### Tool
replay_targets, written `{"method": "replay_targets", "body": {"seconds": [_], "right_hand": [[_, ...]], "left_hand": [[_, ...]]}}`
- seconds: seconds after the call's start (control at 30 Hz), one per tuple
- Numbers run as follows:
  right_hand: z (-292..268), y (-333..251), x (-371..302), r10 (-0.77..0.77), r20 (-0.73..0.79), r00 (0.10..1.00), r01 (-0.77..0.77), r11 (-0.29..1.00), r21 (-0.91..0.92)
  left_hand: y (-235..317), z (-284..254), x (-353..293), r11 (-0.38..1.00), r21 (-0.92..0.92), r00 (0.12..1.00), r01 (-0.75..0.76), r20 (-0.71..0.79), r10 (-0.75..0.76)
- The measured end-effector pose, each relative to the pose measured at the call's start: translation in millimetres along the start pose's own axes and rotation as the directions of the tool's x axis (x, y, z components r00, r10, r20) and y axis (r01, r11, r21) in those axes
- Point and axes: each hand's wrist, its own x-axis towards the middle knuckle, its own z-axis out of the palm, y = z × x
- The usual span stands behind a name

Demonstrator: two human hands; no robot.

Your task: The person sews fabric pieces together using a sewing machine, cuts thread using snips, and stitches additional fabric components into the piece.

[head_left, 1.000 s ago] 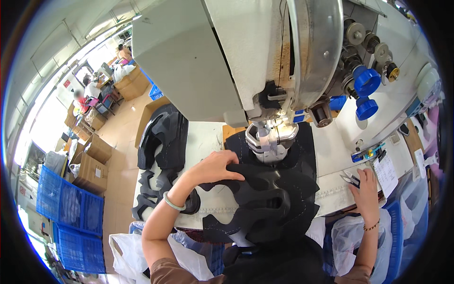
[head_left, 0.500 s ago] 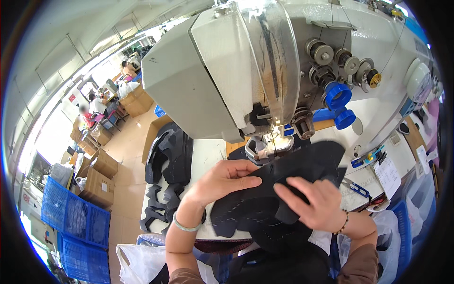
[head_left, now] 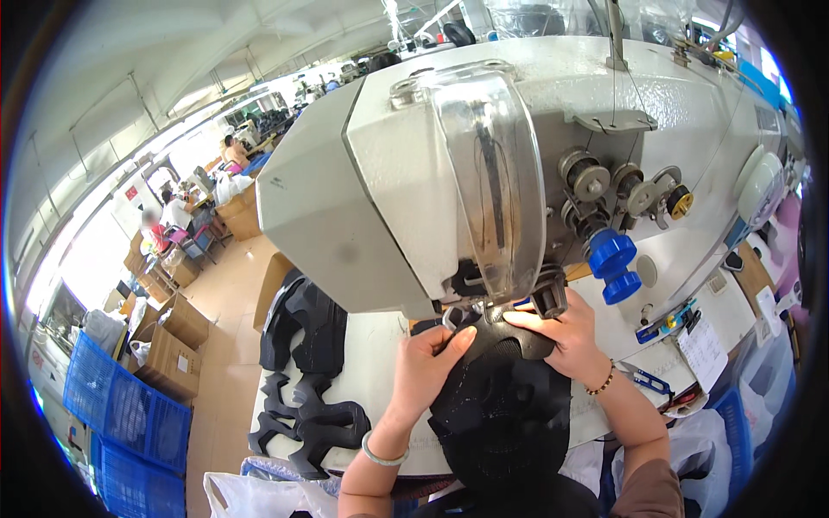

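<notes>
A black curved fabric piece (head_left: pixel 501 414) hangs down toward me from under the head of a grey-white sewing machine (head_left: pixel 389 190). My left hand (head_left: pixel 427 363) pinches its upper left edge, the thumb on top. On the other side my right hand (head_left: pixel 566 337) grips the upper right edge, index finger stretched toward the lit needle area. The needle itself is hidden behind the machine's clear guard (head_left: pixel 488 173) and the piece. What lies under my curled fingers does not show.
Stacked black cut pieces (head_left: pixel 302 328) and loose curved ones (head_left: pixel 311 423) lie left on the white table (head_left: pixel 376 337). Blue thread snips (head_left: pixel 648 380) and a paper sheet (head_left: pixel 704 350) lie right. Blue crates (head_left: pixel 125 388) and cartons (head_left: pixel 173 350) stand on the floor; people sit far off.
The black piece has turned and moved in under the machine head, its body now hanging toward me. Both hands have shifted to its upper edges. The view has tilted up a little.
</notes>
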Motion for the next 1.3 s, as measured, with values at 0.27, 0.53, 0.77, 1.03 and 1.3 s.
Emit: {"method": "replay_targets", "body": {"seconds": [0.27, 0.53, 0.77, 1.03, 1.3], "right_hand": [[-1, 11, -11, -0.061, 0.014, 0.998, 0.061, 0.998, 0.018], [1, 8, -7, -0.059, -0.016, 0.998, 0.060, 0.996, 0.070], [2, 9, -12, -0.005, 0.001, 1.000, 0.005, 0.996, 0.084], [3, 11, -19, 0.052, 0.060, 0.997, -0.058, 0.993, 0.102], [2, 10, -16, 0.091, 0.076, 0.993, -0.101, 0.984, 0.145]], "left_hand": [[4, 8, -5, 0.992, -0.043, 0.991, -0.119, -0.065, 0.116], [-6, 6, -4, 0.989, -0.100, 0.994, -0.107, -0.036, 0.104], [-11, 12, -5, 0.978, -0.099, 0.980, -0.186, -0.091, 0.177], [-8, 14, -6, 0.984, -0.110, 0.985, -0.142, -0.111, 0.130], [-9, 15, -6, 0.978, -0.139, 0.984, -0.153, -0.118, 0.137]]}}
